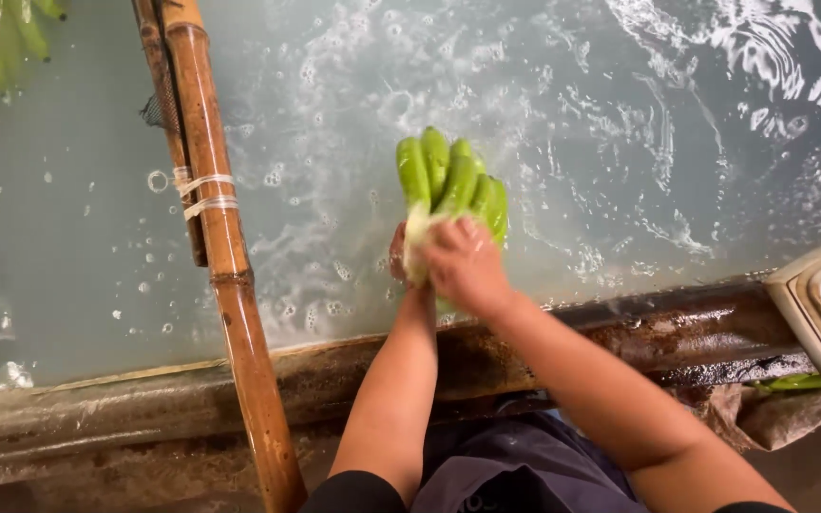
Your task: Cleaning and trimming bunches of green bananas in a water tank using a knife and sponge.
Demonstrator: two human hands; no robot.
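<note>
Both hands (453, 266) seemingly clasp smooth green bananas (450, 180).

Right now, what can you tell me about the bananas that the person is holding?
The bunch of bananas is bright green and looks unripe and wet. Several short, plump fingers point up and away, joined at a pale cut crown. The left hand and right hand grip that crown, holding the bunch above foamy water.

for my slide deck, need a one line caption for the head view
Both hands, left hand and right hand, grip a green banana bunch above a foamy water tank.
</note>
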